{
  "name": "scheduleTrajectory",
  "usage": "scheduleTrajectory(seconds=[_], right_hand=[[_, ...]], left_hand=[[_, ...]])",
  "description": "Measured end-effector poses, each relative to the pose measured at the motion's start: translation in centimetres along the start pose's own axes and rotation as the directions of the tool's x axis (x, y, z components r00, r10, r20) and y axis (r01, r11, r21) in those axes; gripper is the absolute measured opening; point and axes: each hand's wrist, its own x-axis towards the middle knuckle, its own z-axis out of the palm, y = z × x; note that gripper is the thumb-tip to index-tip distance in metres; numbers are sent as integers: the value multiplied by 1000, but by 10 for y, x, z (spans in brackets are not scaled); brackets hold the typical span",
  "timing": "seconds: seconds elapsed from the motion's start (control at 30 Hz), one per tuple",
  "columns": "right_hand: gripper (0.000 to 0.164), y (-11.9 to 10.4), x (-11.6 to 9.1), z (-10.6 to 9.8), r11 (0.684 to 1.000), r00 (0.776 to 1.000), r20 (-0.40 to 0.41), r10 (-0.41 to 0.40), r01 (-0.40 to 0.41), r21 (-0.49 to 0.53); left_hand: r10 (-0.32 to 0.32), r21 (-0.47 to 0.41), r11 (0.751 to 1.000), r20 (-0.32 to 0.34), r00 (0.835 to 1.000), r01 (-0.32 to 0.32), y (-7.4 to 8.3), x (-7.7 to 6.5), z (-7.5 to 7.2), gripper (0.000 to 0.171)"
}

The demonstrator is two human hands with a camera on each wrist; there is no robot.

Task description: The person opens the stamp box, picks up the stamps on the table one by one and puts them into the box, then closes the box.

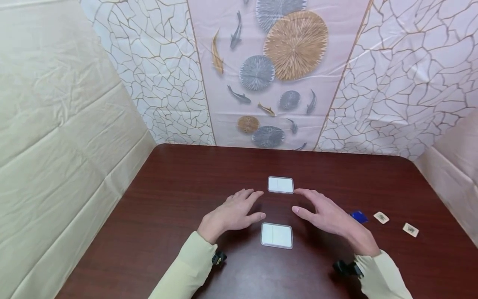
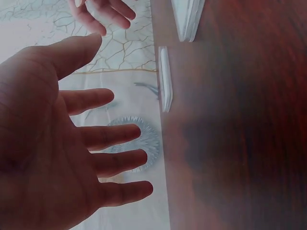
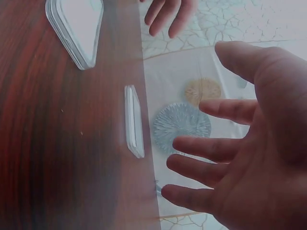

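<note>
Two flat, clear-edged rectangular cases with white faces lie on the dark wooden table. In the head view the far case (image 1: 281, 185) is beyond the hands and the near case (image 1: 276, 236) lies closer to the body. My left hand (image 1: 235, 211) hovers over the table left of both cases, fingers spread and nothing in it. Opposite it, my right hand (image 1: 326, 211) is held with fingers extended and holds nothing, its index fingertip near the far case's right corner. Both wrist views show the palms bare, with the cases (image 2: 165, 79) (image 3: 134, 122) seen edge-on beyond the fingers.
Right of the right hand lie a small blue piece (image 1: 359, 216) and two small cream tiles (image 1: 381, 217) (image 1: 410, 229) with dark pictures. A patterned cloth backdrop (image 1: 179, 70) hangs behind the table, and a pale cloth (image 1: 67, 124) stands along the left side.
</note>
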Motion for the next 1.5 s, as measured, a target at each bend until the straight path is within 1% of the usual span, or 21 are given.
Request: scheduleTrajectory(seconds=[0.1,0.2,0.4,0.53,0.67,0.8,0.93,1.0,1.23,1.37,1.5], right_hand=[[69,0,-1,3,1000,1000,15,-24,24,4],[68,-1,-1,6,998,998,38,-52,51,28],[64,-2,1,13,995,990,113,-80,73,71],[64,-2,1,19,994,984,145,-102,95,56],[64,-1,1,24,991,979,154,-131,126,37],[59,-1,1,29,987,973,164,-162,161,22],[58,-4,3,32,986,969,189,-160,166,-13],[58,-5,4,33,985,967,202,-157,167,-33],[56,-9,4,35,977,959,227,-169,193,-91],[54,-9,3,36,973,959,223,-177,204,-104],[53,-9,2,37,972,957,228,-182,210,-107]], left_hand=[[7,8,1000,9,1000,-7,2,0,4,67],[20,33,999,23,1000,-21,4,2,8,67],[29,74,997,64,998,-33,8,5,16,67],[39,91,995,88,995,-46,12,6,19,66],[56,109,992,91,994,-66,14,6,21,66],[72,116,990,96,993,-83,16,6,23,64],[80,140,986,102,992,-94,16,6,25,63],[78,150,984,106,991,-93,16,5,26,62],[40,147,987,136,990,-60,15,4,26,60],[24,140,989,150,988,-45,15,3,26,60],[21,140,989,157,987,-44,14,1,26,60]])
